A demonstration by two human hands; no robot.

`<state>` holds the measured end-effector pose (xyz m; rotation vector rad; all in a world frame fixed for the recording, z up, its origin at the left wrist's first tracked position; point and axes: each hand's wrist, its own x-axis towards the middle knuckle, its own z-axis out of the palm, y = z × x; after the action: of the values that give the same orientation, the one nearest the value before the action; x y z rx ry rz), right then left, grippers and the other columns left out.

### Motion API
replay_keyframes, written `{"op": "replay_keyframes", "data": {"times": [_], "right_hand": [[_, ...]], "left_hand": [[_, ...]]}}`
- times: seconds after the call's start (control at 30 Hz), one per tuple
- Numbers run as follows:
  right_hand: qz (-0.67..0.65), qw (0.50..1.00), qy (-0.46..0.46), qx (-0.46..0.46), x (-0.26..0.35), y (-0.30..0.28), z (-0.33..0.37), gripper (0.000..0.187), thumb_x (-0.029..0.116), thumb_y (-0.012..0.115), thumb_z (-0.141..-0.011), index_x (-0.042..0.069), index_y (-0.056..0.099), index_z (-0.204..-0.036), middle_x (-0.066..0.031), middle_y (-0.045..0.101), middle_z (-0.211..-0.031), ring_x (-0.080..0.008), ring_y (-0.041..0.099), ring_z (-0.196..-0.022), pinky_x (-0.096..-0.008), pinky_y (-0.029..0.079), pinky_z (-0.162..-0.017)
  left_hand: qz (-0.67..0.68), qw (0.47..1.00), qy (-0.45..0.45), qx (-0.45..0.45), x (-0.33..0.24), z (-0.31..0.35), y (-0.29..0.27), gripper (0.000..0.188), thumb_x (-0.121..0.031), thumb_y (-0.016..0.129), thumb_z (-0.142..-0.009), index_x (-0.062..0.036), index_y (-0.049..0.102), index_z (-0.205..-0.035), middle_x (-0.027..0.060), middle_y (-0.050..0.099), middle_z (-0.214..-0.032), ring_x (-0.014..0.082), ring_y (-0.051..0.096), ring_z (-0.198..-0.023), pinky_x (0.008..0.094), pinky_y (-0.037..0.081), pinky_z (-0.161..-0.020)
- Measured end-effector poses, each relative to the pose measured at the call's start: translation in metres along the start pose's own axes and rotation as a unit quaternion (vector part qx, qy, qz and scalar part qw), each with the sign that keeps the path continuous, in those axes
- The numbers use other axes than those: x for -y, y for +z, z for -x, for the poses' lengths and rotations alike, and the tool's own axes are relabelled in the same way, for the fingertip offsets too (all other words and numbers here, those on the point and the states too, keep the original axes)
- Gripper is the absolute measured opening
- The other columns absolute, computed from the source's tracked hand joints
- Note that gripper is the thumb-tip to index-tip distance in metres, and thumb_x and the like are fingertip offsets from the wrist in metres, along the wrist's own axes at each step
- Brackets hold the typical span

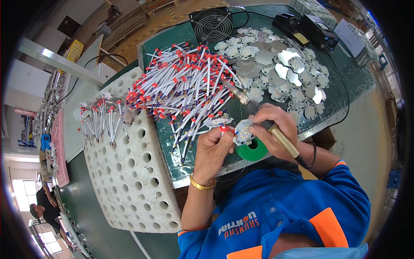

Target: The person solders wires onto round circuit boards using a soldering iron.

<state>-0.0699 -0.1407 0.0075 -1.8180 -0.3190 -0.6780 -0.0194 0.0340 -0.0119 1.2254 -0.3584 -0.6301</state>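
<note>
My left hand (212,151) is closed, thumb and fingertips pinching a wire lead with a red collar (223,128). A round metal LED board (217,121) sits tilted just above that collar; whether it is joined to the lead, I cannot tell. With my right hand (277,125) I grip a soldering iron (284,140), its tip pointing up and left over the wire pile. The same hand's thumb and finger pinch another LED board (244,132), face showing, beside my left fingertips. Under my hands lies a green solder spool (253,152), partly covered.
A pile of white wire leads (185,82) with red collars and a heap of LED boards (269,64) cover the green bench. Behind stand a fan (212,26) and a black soldering station (318,32). At left, a white perforated foam block (123,172) bears wired boards (103,113).
</note>
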Motion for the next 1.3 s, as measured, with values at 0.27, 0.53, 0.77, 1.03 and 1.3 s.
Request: {"op": "replay_keyframes", "data": {"times": [0.27,0.53,0.77,1.03,1.3], "right_hand": [[0.286,0.957,-0.021,0.031,-0.039,-0.031,-0.009,0.027,0.008,0.067,-0.072,0.007,0.052,-0.094,-0.0092,0.060,-0.075,-0.0278,0.058,-0.066,-0.0362,0.044,-0.062],[0.432,0.888,-0.080,0.132,-0.057,-0.037,-0.009,0.016,0.012,0.056,-0.077,0.009,0.050,-0.092,-0.0071,0.056,-0.075,-0.0241,0.055,-0.083,-0.0354,0.038,-0.075],[0.391,0.894,-0.049,0.212,-0.053,-0.038,-0.005,0.019,0.008,0.058,-0.073,0.010,0.049,-0.091,-0.0060,0.049,-0.069,-0.0239,0.051,-0.077,-0.0351,0.037,-0.072],[0.396,0.896,-0.101,0.171,-0.047,-0.037,-0.004,0.027,0.007,0.059,-0.067,0.009,0.051,-0.092,-0.0043,0.044,-0.062,-0.0233,0.050,-0.068,-0.0357,0.039,-0.064],[0.242,0.962,-0.128,0.016,-0.043,-0.034,-0.002,0.034,-0.003,0.067,-0.066,0.004,0.050,-0.095,-0.0091,0.061,-0.080,-0.0237,0.061,-0.065,-0.0316,0.048,-0.057]], "left_hand": [[0.070,0.979,0.063,-0.181,0.005,-0.014,-0.006,0.016,-0.016,0.061,-0.084,-0.0026,0.060,-0.093,0.0040,0.059,-0.072,0.0088,0.048,-0.056,0.0207,0.037,-0.050],[-0.545,0.816,0.096,-0.169,0.004,-0.028,-0.002,0.021,-0.007,0.064,-0.072,-0.0011,0.061,-0.092,0.0156,0.061,-0.083,0.0379,0.058,-0.075,0.0405,0.047,-0.065],[-0.597,0.779,0.094,-0.167,0.003,-0.013,-0.001,0.031,-0.009,0.070,-0.067,-0.0023,0.059,-0.095,0.0163,0.057,-0.097,0.0344,0.059,-0.080,0.0414,0.048,-0.067],[-0.544,0.800,0.134,-0.214,0.011,-0.013,-0.014,0.025,-0.011,0.072,-0.067,-0.0013,0.060,-0.086,0.0124,0.060,-0.079,0.0314,0.057,-0.067,0.0361,0.046,-0.057],[-0.138,0.964,0.114,-0.199,-0.011,-0.013,-0.011,0.017,-0.014,0.068,-0.079,-0.0002,0.063,-0.088,-0.0002,0.061,-0.072,0.0062,0.052,-0.061,0.0184,0.042,-0.058]]}}
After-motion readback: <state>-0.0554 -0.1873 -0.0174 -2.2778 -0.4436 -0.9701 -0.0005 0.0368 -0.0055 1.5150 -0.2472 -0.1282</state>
